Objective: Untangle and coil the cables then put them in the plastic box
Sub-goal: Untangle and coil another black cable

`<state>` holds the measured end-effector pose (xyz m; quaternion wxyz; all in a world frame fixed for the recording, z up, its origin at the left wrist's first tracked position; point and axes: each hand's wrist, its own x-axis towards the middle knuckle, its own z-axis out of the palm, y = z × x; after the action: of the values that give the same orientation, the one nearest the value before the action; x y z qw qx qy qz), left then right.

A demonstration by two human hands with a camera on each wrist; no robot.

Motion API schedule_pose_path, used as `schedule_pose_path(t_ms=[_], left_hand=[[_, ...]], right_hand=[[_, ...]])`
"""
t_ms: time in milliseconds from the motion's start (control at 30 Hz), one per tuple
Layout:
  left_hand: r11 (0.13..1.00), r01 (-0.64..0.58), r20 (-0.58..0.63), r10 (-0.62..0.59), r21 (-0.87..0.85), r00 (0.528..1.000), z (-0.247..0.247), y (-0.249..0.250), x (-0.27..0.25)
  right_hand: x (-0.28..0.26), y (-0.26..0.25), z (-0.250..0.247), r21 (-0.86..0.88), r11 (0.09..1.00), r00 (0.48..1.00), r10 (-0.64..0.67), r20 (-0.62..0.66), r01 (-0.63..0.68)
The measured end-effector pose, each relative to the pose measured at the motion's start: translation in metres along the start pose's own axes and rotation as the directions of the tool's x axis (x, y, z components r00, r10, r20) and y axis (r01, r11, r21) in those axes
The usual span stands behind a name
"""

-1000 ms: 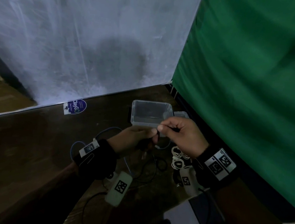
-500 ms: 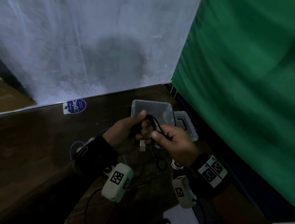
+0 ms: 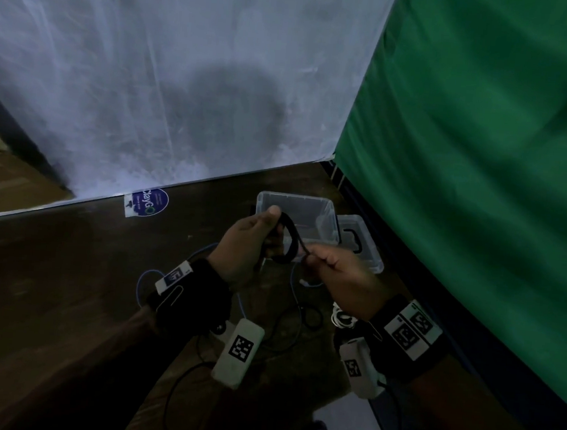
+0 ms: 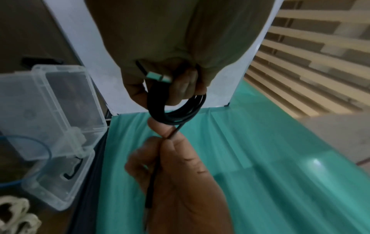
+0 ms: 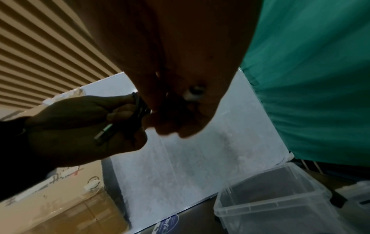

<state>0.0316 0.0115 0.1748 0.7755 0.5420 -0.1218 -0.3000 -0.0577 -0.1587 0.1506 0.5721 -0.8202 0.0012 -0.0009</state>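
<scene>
My left hand (image 3: 267,227) grips a small coil of black cable (image 3: 288,240) in the air just in front of the clear plastic box (image 3: 327,206). In the left wrist view the coil (image 4: 176,114) loops round the fingers, and a pale metal connector (image 4: 158,77) lies against the palm. My right hand (image 3: 316,259) pinches the free strand just below the coil, and the strand runs down through its fist (image 4: 180,174). The box stands open on the dark table. The right wrist view shows both hands meeting above the box (image 5: 270,197).
The box's lid (image 3: 361,244) lies right of it, beside a green cloth wall (image 3: 483,162). A blue cable (image 3: 141,285), a thin black cable (image 3: 301,318) and a white coiled cable (image 3: 343,318) lie on the table under my wrists. A white panel (image 3: 150,85) stands behind.
The black cable has gone from a single pinched strand to a several-turn coil on my left hand. The left thumb has turned upward, and the right hand has slid down and right along the strand.
</scene>
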Motion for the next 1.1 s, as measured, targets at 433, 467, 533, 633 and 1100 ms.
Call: schedule_pose_path(t_ms=[433, 467, 533, 633, 1100], left_hand=[[0.979, 0.157, 0.17, -0.134, -0.13, 0.976, -0.017, -0.016, 0.003], [0.975, 0.173, 0.191, -0.145, -0.142, 0.971, -0.016, -0.018, 0.001], [0.963, 0.199, 0.232, -0.155, -0.182, 0.96, -0.011, -0.02, -0.001], [0.952, 0.217, 0.308, -0.144, -0.218, 0.941, -0.004, -0.02, -0.002], [0.99, 0.049, -0.012, -0.051, -0.129, 0.999, 0.009, -0.023, 0.001]], right_hand=[[0.008, -0.003, -0.007, 0.391, 0.92, 0.923, 0.155, -0.352, -0.006], [0.009, -0.004, -0.005, 0.417, 0.909, 0.916, 0.172, -0.362, -0.006], [0.01, -0.005, -0.002, 0.459, 0.889, 0.904, 0.189, -0.384, 0.009], [0.014, -0.007, 0.004, 0.528, 0.848, 0.872, 0.229, -0.431, 0.038], [0.006, -0.006, 0.017, 0.184, 0.983, 0.978, 0.05, -0.203, -0.012]])
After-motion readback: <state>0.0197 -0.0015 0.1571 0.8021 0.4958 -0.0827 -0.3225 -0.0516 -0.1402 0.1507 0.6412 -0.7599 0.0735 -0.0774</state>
